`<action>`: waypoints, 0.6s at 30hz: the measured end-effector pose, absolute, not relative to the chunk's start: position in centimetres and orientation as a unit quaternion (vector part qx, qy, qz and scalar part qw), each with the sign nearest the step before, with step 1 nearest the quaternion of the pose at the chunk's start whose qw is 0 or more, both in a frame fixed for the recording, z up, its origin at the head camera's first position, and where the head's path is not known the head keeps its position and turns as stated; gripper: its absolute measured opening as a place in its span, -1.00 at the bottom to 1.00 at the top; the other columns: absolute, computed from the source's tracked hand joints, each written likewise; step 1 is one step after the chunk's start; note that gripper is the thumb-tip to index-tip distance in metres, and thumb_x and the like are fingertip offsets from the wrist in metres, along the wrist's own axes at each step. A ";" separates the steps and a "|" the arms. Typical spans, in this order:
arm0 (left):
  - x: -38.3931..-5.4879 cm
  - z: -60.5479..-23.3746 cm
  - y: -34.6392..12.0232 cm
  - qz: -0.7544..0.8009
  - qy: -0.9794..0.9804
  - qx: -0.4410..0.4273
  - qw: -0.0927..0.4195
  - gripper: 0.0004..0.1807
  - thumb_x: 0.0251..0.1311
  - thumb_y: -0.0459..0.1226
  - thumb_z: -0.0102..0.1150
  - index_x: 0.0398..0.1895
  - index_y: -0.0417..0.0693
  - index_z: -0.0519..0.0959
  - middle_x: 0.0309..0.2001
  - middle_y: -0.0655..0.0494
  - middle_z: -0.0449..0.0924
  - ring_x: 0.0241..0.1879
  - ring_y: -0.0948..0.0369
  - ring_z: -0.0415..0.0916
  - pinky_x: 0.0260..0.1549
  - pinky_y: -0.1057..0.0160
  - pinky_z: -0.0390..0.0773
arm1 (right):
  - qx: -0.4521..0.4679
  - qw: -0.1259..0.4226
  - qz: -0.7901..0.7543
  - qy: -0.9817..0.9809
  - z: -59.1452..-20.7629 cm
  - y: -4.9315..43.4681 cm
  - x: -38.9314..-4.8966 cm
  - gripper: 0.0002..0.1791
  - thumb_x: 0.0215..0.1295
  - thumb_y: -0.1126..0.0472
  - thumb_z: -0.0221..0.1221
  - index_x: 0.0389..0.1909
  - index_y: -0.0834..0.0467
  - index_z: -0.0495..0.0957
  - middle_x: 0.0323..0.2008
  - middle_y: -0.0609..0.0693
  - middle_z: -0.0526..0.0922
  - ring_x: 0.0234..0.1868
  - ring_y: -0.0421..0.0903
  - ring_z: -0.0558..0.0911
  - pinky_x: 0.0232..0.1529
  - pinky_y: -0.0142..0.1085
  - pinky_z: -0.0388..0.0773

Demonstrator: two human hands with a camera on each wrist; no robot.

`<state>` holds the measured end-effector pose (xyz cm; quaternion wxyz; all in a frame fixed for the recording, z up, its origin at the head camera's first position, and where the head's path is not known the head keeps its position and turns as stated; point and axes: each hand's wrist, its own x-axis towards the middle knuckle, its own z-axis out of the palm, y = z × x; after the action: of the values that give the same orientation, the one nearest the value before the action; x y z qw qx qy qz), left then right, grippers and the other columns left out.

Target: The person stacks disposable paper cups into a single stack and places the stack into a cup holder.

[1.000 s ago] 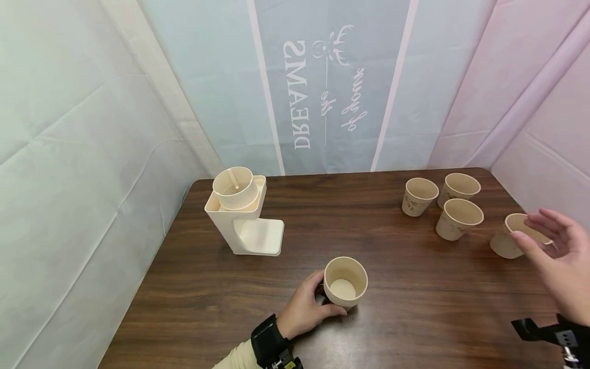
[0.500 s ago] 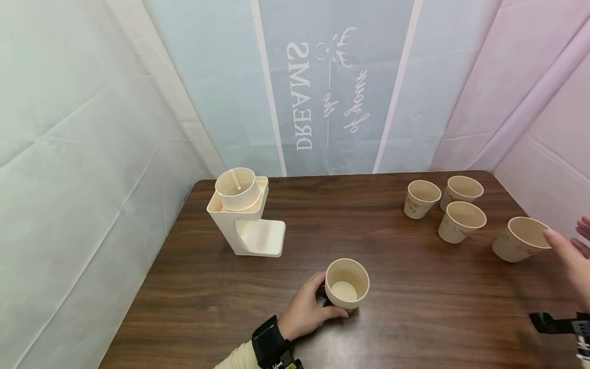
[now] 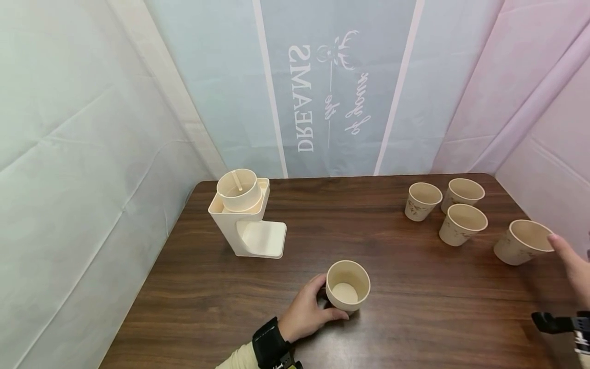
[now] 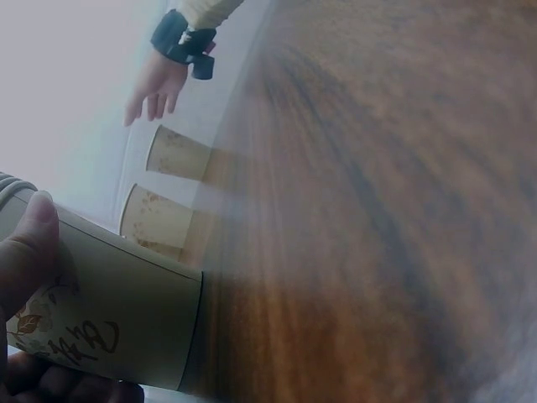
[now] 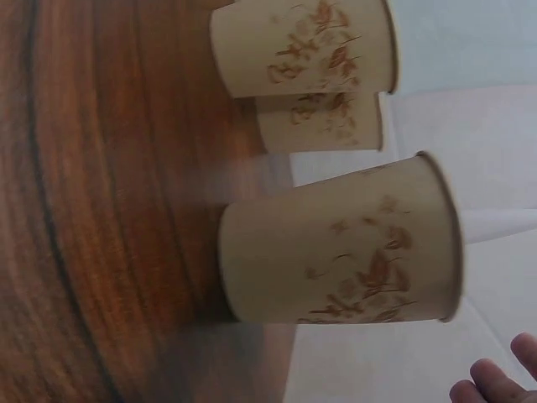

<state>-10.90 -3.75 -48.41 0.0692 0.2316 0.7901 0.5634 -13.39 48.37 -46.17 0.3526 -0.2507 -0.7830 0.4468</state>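
In the head view my left hand (image 3: 306,310) grips a beige paper cup (image 3: 348,285) standing upright at the front middle of the table. The left wrist view shows its printed side, with several ridges at the rim under my thumb (image 4: 38,220). My right hand (image 3: 576,274), partly out of the head view, is at the right edge, beside the rightmost paper cup (image 3: 523,243). Its thumb overlaps that cup's rim there. In the right wrist view the loosely extended fingertips (image 5: 488,379) stay apart from the cup (image 5: 344,252). That hand holds nothing.
Three more paper cups stand at the back right: one on the left (image 3: 420,202), one behind (image 3: 463,193) and one in front (image 3: 462,225). A cream stand (image 3: 230,225) with a round holder (image 3: 238,190) is at the back left. Fabric curtains (image 3: 350,102) enclose the table (image 3: 207,302).
My right hand has moved right, from over the rightmost cup to beside it, uncovering its rim. The left hand keeps its grip on the cup in the same place.
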 end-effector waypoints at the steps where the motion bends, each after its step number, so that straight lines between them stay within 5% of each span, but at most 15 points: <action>1: -10.9 -48.4 -3.7 0.564 0.790 0.230 0.070 -0.21 -0.09 -0.25 0.65 0.29 0.01 0.50 0.13 0.14 0.57 0.12 0.28 0.50 0.18 0.24 0.51 | -0.258 0.348 0.459 -0.776 -45.7 47.6 -13.2 -0.19 0.36 0.06 0.22 0.58 -0.03 0.13 0.54 -0.07 0.20 0.51 -0.22 0.15 0.53 -0.34 -0.03; 4: -10.8 -48.4 -3.7 0.566 0.789 0.229 0.072 -0.21 -0.09 -0.25 0.65 0.29 0.01 0.50 0.13 0.14 0.57 0.13 0.27 0.49 0.19 0.24 0.50 | -0.268 0.331 0.483 -0.765 -45.3 46.5 -13.0 -0.20 0.35 0.11 0.23 0.56 0.03 0.14 0.51 -0.04 0.22 0.45 -0.32 0.19 0.51 -0.40 0.02; 10: -10.8 -48.4 -3.7 0.574 0.783 0.228 0.075 -0.20 -0.08 -0.27 0.64 0.31 0.01 0.49 0.15 0.13 0.56 0.14 0.25 0.50 0.20 0.23 0.50 | -0.236 0.232 0.489 -0.807 -46.0 46.3 -13.1 -0.06 0.41 0.14 0.20 0.63 0.12 -0.15 0.59 0.20 -0.06 0.51 -0.29 0.06 0.40 -0.61 0.03; 14: -10.9 -48.5 -3.6 0.575 0.781 0.229 0.074 -0.20 -0.08 -0.27 0.64 0.31 0.02 0.49 0.15 0.13 0.56 0.14 0.25 0.50 0.20 0.23 0.50 | -0.231 0.210 0.468 -0.827 -46.5 46.4 -13.2 -0.02 0.39 0.10 0.23 0.62 0.21 -0.17 0.54 0.28 0.04 0.31 -0.42 0.29 0.14 -0.80 0.17; 18: -10.9 -48.5 -3.6 0.574 0.783 0.229 0.073 -0.20 -0.08 -0.27 0.65 0.30 0.01 0.49 0.15 0.13 0.57 0.14 0.25 0.50 0.20 0.23 0.50 | -0.209 0.215 0.461 -0.835 -46.7 46.6 -13.4 -0.02 0.37 0.13 0.27 0.58 0.31 -0.11 0.21 -0.15 0.37 -0.10 -0.61 0.32 -0.14 -0.83 0.27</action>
<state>-10.86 -3.62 -48.49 0.0729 0.2294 0.7829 0.5738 -13.35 46.65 -46.68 0.2152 -0.2090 -0.8350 0.4613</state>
